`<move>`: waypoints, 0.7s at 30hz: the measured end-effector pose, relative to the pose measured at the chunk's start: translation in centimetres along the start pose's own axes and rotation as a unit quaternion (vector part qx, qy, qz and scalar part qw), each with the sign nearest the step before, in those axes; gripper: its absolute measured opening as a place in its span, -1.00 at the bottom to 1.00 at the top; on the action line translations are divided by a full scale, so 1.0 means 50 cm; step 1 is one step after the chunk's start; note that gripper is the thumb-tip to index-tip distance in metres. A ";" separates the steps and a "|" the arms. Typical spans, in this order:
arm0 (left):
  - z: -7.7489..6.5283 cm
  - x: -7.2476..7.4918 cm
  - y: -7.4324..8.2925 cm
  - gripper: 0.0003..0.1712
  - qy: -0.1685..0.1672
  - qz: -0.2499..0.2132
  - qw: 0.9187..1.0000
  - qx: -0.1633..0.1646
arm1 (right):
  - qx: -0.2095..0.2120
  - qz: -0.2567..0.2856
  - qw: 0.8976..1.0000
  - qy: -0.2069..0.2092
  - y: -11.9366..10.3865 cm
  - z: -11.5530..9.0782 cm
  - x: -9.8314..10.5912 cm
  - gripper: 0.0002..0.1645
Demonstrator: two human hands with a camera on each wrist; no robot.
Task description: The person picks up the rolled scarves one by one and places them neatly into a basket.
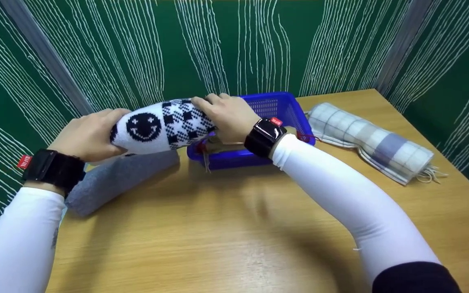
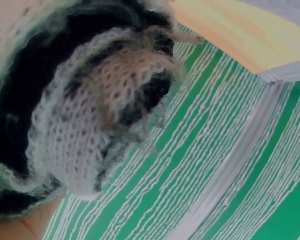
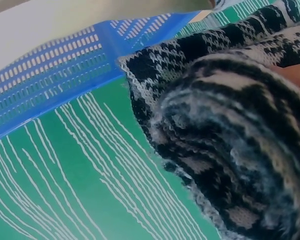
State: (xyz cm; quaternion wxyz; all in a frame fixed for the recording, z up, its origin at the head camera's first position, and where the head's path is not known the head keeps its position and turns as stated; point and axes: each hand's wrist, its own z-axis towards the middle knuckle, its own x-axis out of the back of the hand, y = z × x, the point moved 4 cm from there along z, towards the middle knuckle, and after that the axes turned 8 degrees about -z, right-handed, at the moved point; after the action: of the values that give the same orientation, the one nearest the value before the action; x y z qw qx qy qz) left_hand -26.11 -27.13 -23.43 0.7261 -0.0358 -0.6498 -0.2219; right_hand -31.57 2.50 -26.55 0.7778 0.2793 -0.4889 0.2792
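Observation:
Both hands hold a rolled black-and-white knitted scarf (image 1: 145, 127) with a smiley face and a houndstooth-like check, lifted above the table. My left hand (image 1: 92, 134) grips its left end, and my right hand (image 1: 230, 116) grips its right end in front of the blue basket. In the left wrist view one coiled end of the scarf (image 2: 85, 110) fills the upper left. The right wrist view shows the other spiral end of the scarf (image 3: 225, 150), with a loose flap beside it. Fingers on the far side of the roll are partly hidden.
A blue plastic basket (image 1: 283, 108) stands behind the right hand, with a brownish fringed cloth partly visible inside. A grey rolled cloth (image 1: 124, 179) lies on the table (image 1: 226, 236) at left. At right lies a rolled plaid scarf (image 1: 364, 134) with fringe. Green, white-lined walls surround the table.

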 end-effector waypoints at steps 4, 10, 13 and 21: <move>0.007 -0.003 0.005 -0.14 0.001 -0.003 1.000 0.002 | -0.004 -0.001 1.000 0.002 0.009 -0.004 0.002 0.25; 0.020 -0.007 0.016 -0.11 -0.001 -0.004 1.000 -0.007 | -0.008 -0.008 1.000 0.012 0.023 -0.012 0.002 0.22; 0.026 -0.008 0.022 -0.12 0.001 -0.002 1.000 -0.016 | -0.006 -0.017 1.000 0.019 0.029 -0.015 0.002 0.13; 0.046 -0.016 0.033 -0.13 0.006 0.001 1.000 -0.026 | -0.018 -0.024 0.999 0.014 0.047 -0.024 0.006 -0.03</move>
State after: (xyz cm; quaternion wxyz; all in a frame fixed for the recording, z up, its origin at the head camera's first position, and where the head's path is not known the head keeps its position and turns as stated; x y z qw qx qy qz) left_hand -27.69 -24.62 -23.44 0.7291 -0.0537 -0.6394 -0.2381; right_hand -32.40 4.99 -26.31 0.7962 0.2729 -0.4758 0.2553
